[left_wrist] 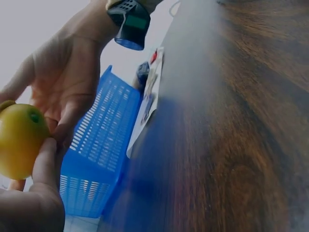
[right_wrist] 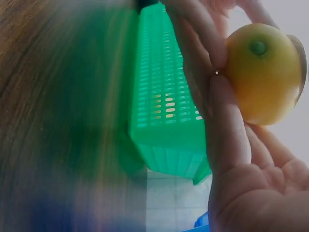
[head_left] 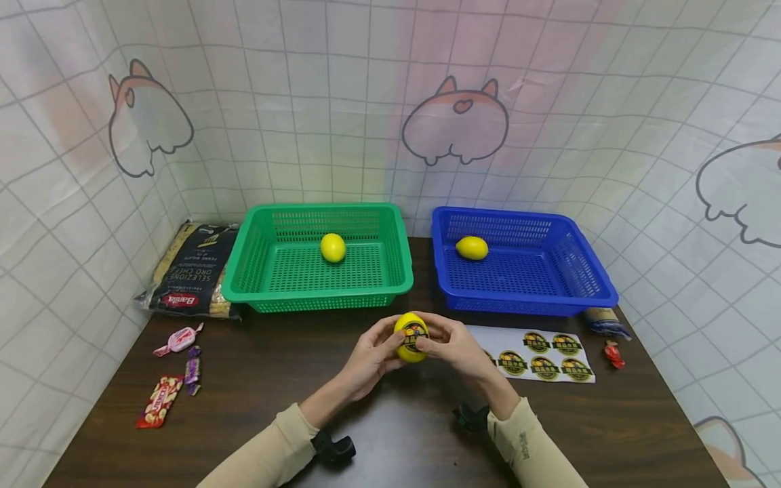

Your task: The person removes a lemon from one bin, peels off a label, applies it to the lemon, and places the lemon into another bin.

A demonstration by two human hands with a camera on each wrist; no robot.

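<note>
Both hands are meeting in the middle, just above the table (head_left: 378,434), holding a lemon (head_left: 411,337) between them. The left hand (head_left: 369,359) is cupping it from the left with curled fingers, and the right hand (head_left: 454,349) is wrapping the other side, thumb pressing on the round sticker facing up. Forearms are angling in from the near edge. Green basket (head_left: 317,293) and blue basket (head_left: 525,301) are sitting right behind, each holding one lemon. A sticker sheet (head_left: 539,356) is lying just right of the hands. There's bare wood in front and to the left, with candy (head_left: 177,339) out by the left edge.
</note>
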